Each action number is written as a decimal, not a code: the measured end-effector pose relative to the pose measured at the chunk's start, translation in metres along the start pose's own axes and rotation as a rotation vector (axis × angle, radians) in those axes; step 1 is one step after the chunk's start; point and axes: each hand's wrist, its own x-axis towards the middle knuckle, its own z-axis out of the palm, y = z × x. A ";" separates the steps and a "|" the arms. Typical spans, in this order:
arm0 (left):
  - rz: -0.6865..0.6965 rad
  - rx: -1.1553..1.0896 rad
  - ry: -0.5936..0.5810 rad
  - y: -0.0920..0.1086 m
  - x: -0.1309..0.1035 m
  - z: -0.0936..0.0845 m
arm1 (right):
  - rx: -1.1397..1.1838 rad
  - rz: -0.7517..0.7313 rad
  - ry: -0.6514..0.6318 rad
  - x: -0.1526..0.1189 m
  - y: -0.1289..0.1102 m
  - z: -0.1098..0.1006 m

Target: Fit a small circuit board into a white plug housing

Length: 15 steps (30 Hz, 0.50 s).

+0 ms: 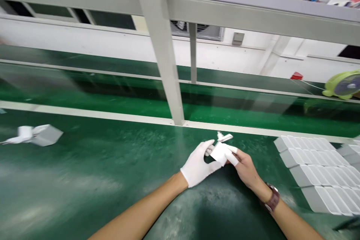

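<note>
white piece (220,153) between both hands (198,163)

Gloved left hand (199,163) and right hand (244,164) holding small white piece (220,153), green tabletop (112,180), white boxes (323,174) right

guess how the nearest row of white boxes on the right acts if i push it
The nearest row of white boxes would probably shift together, as they stand side by side with hardly a gap. Their flat sides suggest sliding rather than rolling. Crisp edges hint at stiffness.
</note>
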 end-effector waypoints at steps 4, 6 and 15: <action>-0.044 -0.022 -0.047 -0.003 0.013 -0.007 | -0.789 -0.418 0.071 -0.004 0.013 -0.017; 0.021 0.079 -0.102 -0.007 0.018 -0.013 | -0.946 -0.567 -0.023 -0.002 0.020 -0.023; -0.042 0.063 -0.355 -0.022 0.030 -0.019 | -1.053 -0.808 -0.062 0.007 0.038 -0.033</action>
